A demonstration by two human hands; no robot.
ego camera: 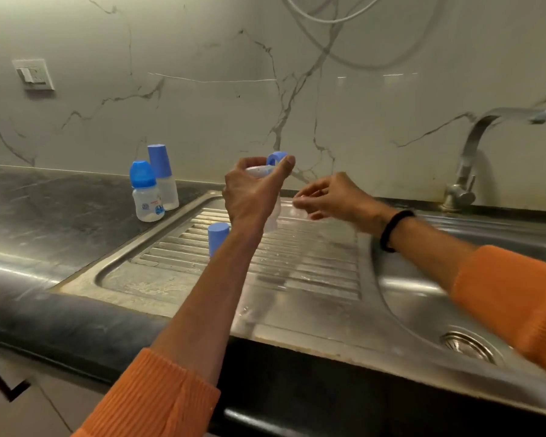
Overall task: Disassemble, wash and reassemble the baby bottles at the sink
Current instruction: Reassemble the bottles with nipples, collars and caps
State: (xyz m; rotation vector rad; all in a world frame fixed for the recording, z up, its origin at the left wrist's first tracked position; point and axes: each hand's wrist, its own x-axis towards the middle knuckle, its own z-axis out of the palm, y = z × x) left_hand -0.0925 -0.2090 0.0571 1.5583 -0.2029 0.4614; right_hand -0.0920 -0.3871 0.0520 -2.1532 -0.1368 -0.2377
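Baby bottles in clear plastic with blue caps [154,184], two together at ten o'clock on the dark counter, wait untouched, with a loose blue cylindrical cap [218,238] standing on the ribbed steel drainboard [297,266] nearer centre. Held above that drainboard at centre, wrapped firmly in the left hand [252,197]: a translucent bottle body [273,216] with a blue ring [276,157] at its top. Best kept upright and steady while the right hand [325,200], at three o'clock with blurred, loosely curled fingers, grip impossible to tell, works the ring off.
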